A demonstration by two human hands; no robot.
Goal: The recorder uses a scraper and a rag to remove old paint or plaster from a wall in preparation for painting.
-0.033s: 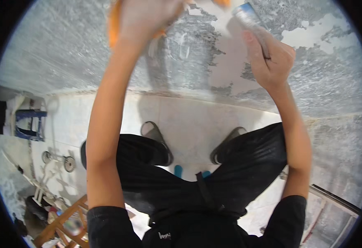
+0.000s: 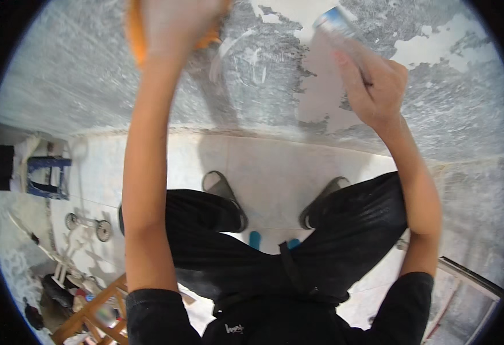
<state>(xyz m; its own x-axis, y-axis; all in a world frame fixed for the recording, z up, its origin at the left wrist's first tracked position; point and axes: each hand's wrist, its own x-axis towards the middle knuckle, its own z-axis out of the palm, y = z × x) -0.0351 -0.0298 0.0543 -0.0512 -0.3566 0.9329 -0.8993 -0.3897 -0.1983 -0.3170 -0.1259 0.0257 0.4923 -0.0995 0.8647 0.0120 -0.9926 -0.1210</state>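
My left hand [image 2: 174, 29], blurred and partly cut off by the top edge, is over an orange thing [image 2: 135, 31] against the wall. Orange shows on both sides of the hand, but its kind is unclear and my fingers are not plain to see. In my right hand [image 2: 383, 86] a putty knife [image 2: 335, 24] is gripped, its shiny blade pointing up and left at the wall. Grey, patchy wall surface [image 2: 258, 103] fills the upper part of the view, with pale smooth patches [image 2: 321, 86] below and left of the right hand.
Two dark sandals [image 2: 226, 198] are on my feet on the pale floor [image 2: 263, 161]. At left stand a blue stool [image 2: 48, 178] and a small wheeled frame [image 2: 88, 224]. A wooden ladder-like frame [image 2: 94, 313] lies lower left; a metal-edged frame [image 2: 470, 276] stands lower right.
My left hand and the orange thing have shifted left along the wall. My right hand and the putty knife have moved only slightly left.
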